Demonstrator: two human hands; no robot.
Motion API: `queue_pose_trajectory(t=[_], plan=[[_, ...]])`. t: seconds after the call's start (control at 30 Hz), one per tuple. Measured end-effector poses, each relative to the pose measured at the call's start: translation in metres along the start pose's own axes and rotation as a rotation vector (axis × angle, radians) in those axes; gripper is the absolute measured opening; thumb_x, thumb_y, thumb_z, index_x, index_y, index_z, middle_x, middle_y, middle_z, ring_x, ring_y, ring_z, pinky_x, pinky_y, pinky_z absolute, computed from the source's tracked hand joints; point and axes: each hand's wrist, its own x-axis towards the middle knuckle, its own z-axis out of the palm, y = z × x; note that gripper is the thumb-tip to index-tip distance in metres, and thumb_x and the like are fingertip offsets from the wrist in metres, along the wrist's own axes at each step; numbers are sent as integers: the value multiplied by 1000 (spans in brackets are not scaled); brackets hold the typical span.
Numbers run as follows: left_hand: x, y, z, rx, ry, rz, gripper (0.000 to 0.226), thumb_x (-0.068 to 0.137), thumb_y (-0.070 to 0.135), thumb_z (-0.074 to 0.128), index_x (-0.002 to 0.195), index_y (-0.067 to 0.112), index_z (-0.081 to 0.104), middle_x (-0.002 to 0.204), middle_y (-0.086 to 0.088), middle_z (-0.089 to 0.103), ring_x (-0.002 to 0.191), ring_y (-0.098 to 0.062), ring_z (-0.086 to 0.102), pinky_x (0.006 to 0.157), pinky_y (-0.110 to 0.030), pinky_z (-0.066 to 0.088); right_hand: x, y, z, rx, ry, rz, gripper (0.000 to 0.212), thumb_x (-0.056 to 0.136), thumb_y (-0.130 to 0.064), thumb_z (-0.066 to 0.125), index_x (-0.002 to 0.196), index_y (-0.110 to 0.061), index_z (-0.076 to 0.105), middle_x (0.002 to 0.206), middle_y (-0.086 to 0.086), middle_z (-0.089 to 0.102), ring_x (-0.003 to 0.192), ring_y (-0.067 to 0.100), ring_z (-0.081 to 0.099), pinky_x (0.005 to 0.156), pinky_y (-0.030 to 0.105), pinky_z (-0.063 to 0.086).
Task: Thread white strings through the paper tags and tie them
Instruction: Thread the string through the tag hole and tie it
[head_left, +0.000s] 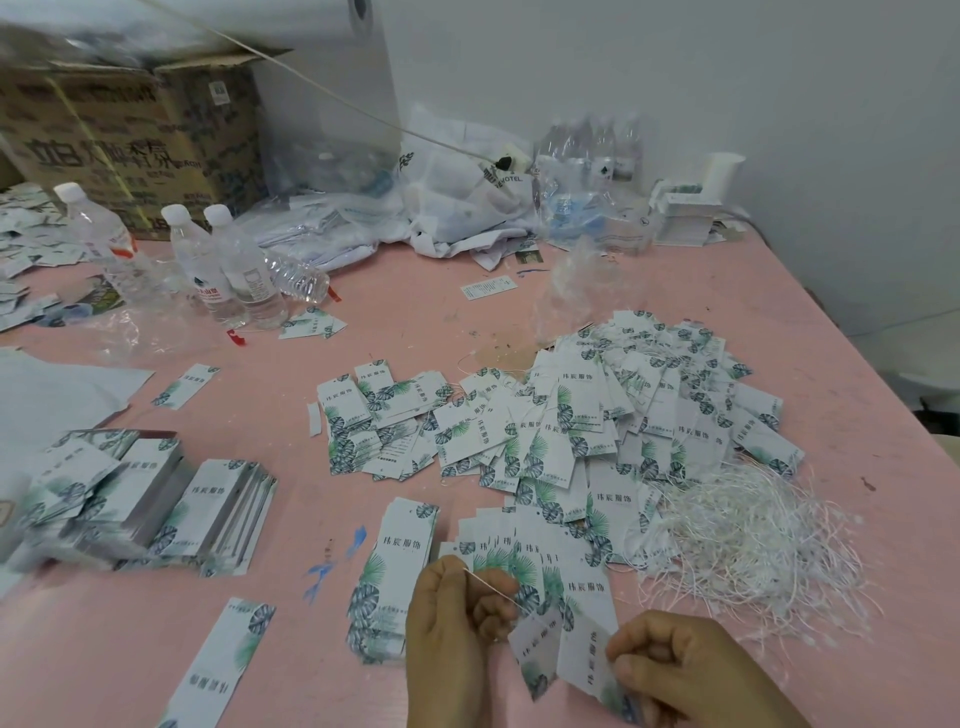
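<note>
Pink desk (467, 312) fills the view, wall behind at 12 o'clock. Cardboard box (130, 140) stands at 10 o'clock on the desk's far edge, flaps open. Crumpled plastic bags (457, 202) lie heaped at 12 o'clock against the wall. A wide loose pile of paper tags (597, 431), white with green leaf print, spreads from centre towards 3 o'clock. A tangle of white strings (753, 545) lies just beside that pile at 4 o'clock, touching its near edge. Neat stacks of tags (156, 499) sit at 8 o'clock. Water bottles (234, 270) stand at 10 o'clock, one more lying on its side beside them. A fanned row of tags (530, 556) rests at 6 o'clock, just beyond the hands.

Left hand (457, 623) at 6 o'clock: grip closed, thumb and forefinger pinching a thin string end (488, 582) that runs down towards the held tags. Right hand (691, 670) at 5 o'clock: fingers curled, grip pinching the lower edge of two held tags (566, 654), which are raised off the desk between both hands. Whether the string already passes through the tag hole is unclear; the spot is blurred.
</note>
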Motion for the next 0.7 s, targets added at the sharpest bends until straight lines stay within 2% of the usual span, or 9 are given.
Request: queue_pose_trajectory(t=[0.1,0.23,0.37,0.43,0.53,0.6,0.7], plan=[[0,1,0,20,-3,9,22,105,10,33,87,7,45,61,-19,66,38,-18,52,33,-22,38,-2,-2,-1,21,-9,-7,5,87,-8,70,87,-3,70,61,10,68,43,10,54,45,17,40],[-2,4,0,46,-16,44,22,106,13,35,88,7,47,57,-12,61,40,-17,50,35,-23,38,-7,-5,-2,95,27,-62,13,86,-13,70,74,-9,72,53,8,60,36,10,43,38,17,33],[-9,6,0,103,-74,87,20,103,7,41,88,7,54,54,-6,55,42,-14,47,38,-22,40,-11,-15,5,418,89,-140,15,72,-12,67,76,0,74,51,13,54,34,12,43,33,18,34],[-13,8,3,112,-131,89,22,99,-2,47,84,5,60,54,-9,56,43,-15,48,40,-22,42,-12,-22,11,557,73,-183,19,72,-6,63,83,1,77,55,15,56,39,14,47,37,18,39],[-24,10,9,156,-229,120,4,81,1,69,79,5,70,56,-16,61,45,-18,54,43,-23,46,-11,-32,19,443,102,-287,25,84,4,59,90,-8,79,64,14,63,50,17,54,48,21,47],[-30,10,11,196,-302,140,12,71,9,68,80,4,74,60,-20,65,49,-20,59,47,-25,49,-10,-36,25,358,165,-351,29,87,12,58,92,-7,77,67,15,68,53,17,58,51,22,50],[-32,11,10,260,-416,134,17,67,8,70,83,9,78,63,-21,68,53,-21,63,51,-26,52,-10,-40,34,324,234,-419,22,83,17,61,88,-2,70,63,17,68,49,17,59,49,23,51]])
